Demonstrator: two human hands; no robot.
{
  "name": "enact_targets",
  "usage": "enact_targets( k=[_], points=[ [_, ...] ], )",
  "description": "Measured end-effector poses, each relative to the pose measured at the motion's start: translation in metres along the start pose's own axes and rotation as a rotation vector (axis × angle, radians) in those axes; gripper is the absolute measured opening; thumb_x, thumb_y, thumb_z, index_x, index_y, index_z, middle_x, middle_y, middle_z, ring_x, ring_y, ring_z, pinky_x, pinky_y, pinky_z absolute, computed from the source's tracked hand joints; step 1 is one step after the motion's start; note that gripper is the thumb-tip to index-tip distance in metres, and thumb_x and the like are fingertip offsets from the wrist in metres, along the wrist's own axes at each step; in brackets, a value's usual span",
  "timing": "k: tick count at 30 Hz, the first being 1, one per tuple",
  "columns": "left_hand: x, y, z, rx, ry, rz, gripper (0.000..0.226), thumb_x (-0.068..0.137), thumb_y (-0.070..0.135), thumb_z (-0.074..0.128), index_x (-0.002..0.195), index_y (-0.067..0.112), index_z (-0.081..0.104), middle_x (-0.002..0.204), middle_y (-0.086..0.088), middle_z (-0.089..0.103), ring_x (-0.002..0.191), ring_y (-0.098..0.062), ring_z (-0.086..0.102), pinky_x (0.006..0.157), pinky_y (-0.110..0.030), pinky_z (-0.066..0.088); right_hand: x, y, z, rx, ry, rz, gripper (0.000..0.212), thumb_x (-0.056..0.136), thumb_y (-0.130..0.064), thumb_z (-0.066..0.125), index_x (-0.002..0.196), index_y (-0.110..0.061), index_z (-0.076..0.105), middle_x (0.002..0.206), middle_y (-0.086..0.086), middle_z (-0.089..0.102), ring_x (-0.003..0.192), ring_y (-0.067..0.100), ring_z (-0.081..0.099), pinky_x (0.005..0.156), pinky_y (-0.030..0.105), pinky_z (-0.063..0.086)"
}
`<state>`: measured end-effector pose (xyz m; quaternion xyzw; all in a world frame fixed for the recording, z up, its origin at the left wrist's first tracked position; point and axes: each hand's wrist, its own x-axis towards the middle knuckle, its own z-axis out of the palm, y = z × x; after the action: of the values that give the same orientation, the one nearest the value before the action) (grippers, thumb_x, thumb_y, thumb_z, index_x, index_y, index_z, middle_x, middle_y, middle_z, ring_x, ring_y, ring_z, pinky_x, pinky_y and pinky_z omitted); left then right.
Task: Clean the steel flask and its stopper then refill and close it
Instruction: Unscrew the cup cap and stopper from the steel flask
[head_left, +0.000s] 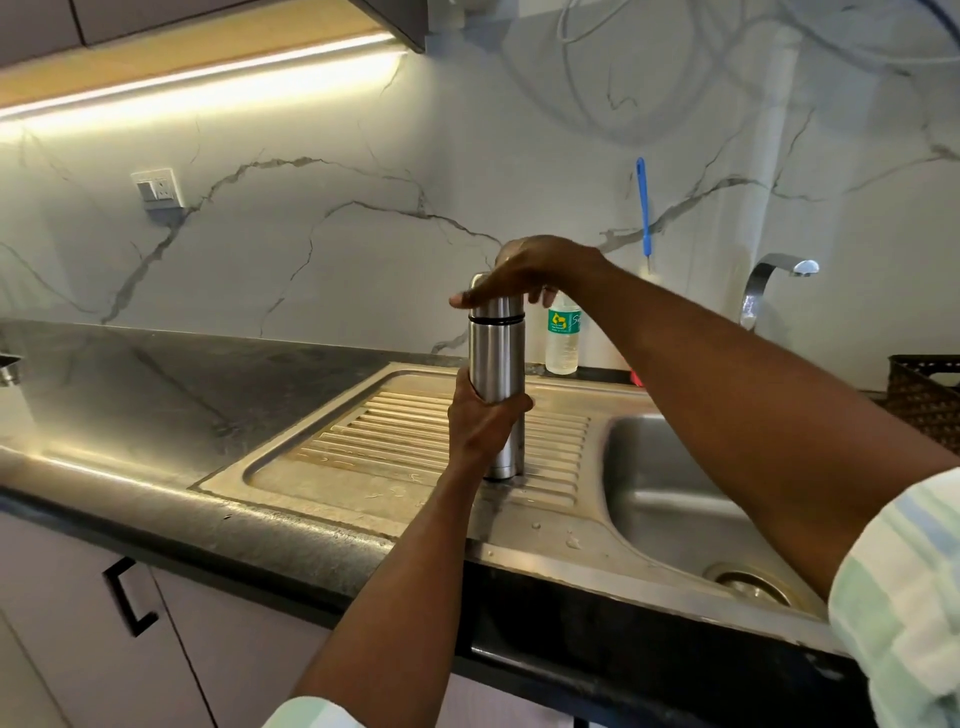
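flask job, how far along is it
Hard to tell what is done: water drops on the drainboard hint at washing, but the flask contents are hidden. In hand: left hand grips the upright flask, right hand sits on its cap, either opening or closing. Which steps remain is unclear.

Silver flask (494, 358), black countertop (156, 374)

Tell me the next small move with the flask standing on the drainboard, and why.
Probably twist the cap: the right hand is clamped over the top of the steel flask, above its black ring, while the left hand grips the body, steadying it upright on the ribbed drainboard. Whether the cap is going on or coming off can't be told here.
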<state>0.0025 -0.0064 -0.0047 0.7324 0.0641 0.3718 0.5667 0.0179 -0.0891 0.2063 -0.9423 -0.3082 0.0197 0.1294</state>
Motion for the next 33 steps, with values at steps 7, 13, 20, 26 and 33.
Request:
enact_targets(
  k=[7, 13, 20, 26, 33],
  points=[
    [0.000, 0.000, -0.001, -0.008, -0.015, 0.001, 0.074, 0.072, 0.018, 0.085, 0.134, 0.019, 0.043, 0.106, 0.005, 0.056, 0.089, -0.004, 0.057, 0.069, -0.017, 0.046, 0.003, 0.009, -0.008, 0.192, -0.071, -0.098, 0.053, 0.087, -0.010, 0.066, 0.138, -0.017, 0.050, 0.131, 0.011, 0.055, 0.114, 0.029, 0.056, 0.091, 0.038, 0.052],
    [0.000, 0.000, -0.001, -0.001, -0.014, -0.002, 0.074, 0.072, 0.018, 0.085, 0.134, 0.018, 0.044, 0.107, 0.004, 0.057, 0.089, -0.004, 0.058, 0.070, -0.016, 0.047, 0.002, 0.004, -0.012, 0.416, -0.095, -0.152, 0.092, 0.081, -0.043, 0.073, 0.154, -0.021, 0.022, 0.159, 0.011, 0.026, 0.142, 0.033, 0.030, 0.113, 0.046, 0.033],
    [0.000, 0.000, 0.000, 0.004, -0.006, 0.003, 0.076, 0.072, 0.018, 0.086, 0.135, 0.017, 0.043, 0.112, 0.000, 0.057, 0.090, -0.007, 0.057, 0.068, -0.015, 0.045, -0.001, -0.004, 0.004, -0.051, 0.087, -0.028, 0.041, 0.086, -0.046, 0.068, 0.099, -0.009, 0.055, 0.087, 0.005, 0.055, 0.069, 0.015, 0.051, 0.056, 0.025, 0.041],
    [0.001, -0.001, -0.001, 0.011, -0.004, 0.000, 0.074, 0.072, 0.018, 0.086, 0.133, 0.017, 0.044, 0.108, 0.002, 0.057, 0.088, -0.005, 0.058, 0.069, -0.016, 0.047, -0.007, -0.001, -0.010, 0.223, -0.134, -0.141, 0.056, 0.087, -0.004, 0.065, 0.140, -0.012, 0.048, 0.126, 0.000, 0.052, 0.123, 0.029, 0.050, 0.093, 0.033, 0.050],
    [0.001, 0.000, 0.000, 0.018, -0.004, 0.002, 0.077, 0.072, 0.020, 0.086, 0.135, 0.017, 0.043, 0.113, -0.002, 0.058, 0.093, -0.013, 0.060, 0.070, -0.016, 0.047, 0.002, -0.005, 0.003, -0.060, 0.055, 0.019, 0.081, 0.077, -0.066, 0.066, 0.130, -0.007, 0.052, 0.122, 0.014, 0.056, 0.105, 0.028, 0.057, 0.083, 0.036, 0.053]
  ],
)
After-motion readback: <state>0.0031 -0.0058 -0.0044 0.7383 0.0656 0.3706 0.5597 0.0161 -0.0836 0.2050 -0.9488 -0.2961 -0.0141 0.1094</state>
